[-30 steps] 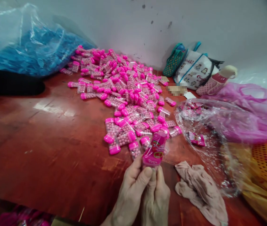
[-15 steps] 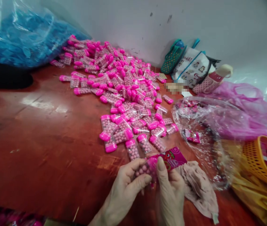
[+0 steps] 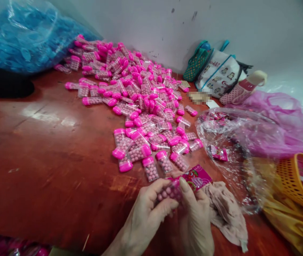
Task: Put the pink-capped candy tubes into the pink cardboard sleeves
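My left hand [image 3: 147,209] and right hand [image 3: 194,217] close together around a candy tube [image 3: 168,192], its pink label sleeve [image 3: 195,177] half hidden by my fingers. It sits low above the red tabletop [image 3: 47,160], near the heaped tubes [image 3: 135,103] by the white wall [image 3: 247,28].

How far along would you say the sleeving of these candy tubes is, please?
Done: nothing finished shows for certain. In hand: the left hand and right hand hold one tube partly inside a printed sleeve. Left: a big pile of bare tubes covers the table, and more sleeves sit in the clear bag, so most remains.
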`<state>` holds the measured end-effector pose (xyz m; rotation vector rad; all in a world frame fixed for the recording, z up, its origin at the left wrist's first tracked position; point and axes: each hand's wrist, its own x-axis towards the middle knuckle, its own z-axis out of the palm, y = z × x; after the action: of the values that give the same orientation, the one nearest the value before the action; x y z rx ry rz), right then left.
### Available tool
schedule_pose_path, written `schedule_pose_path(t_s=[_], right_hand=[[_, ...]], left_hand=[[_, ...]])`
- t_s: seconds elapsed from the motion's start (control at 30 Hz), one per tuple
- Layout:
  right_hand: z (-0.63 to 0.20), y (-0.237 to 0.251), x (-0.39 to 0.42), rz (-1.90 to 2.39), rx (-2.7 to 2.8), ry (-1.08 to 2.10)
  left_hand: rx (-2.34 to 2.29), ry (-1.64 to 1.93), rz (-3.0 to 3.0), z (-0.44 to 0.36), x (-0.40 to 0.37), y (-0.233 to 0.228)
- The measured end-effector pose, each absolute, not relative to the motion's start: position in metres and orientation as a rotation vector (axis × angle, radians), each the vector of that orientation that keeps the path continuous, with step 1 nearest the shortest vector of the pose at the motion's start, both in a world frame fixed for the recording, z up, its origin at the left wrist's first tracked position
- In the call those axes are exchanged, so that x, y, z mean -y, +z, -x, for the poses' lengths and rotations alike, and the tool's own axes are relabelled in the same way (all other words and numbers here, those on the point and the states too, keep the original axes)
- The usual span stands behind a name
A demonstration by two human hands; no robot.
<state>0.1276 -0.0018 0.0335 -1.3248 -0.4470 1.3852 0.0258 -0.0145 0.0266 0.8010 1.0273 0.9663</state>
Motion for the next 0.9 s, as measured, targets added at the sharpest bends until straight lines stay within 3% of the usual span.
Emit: schedule_pose_path(t_s=[0.37, 0.63, 0.9], right_hand=[[-0.110, 0.018, 0.010, 1.431, 0.614, 1.362], [-0.125, 0.016, 0.005, 1.227, 0.587, 1.485], [-0.118, 0.019, 0.007, 1.432, 1.042, 1.408]], left_hand=[[-1.065, 1.192, -0.700, -0.029, 0.021, 0.025], [-0.956, 1.103, -0.628, -0.021, 0.010, 0.025], [-0.907, 1.148, -0.080, -0.022, 0.010, 0.024]])
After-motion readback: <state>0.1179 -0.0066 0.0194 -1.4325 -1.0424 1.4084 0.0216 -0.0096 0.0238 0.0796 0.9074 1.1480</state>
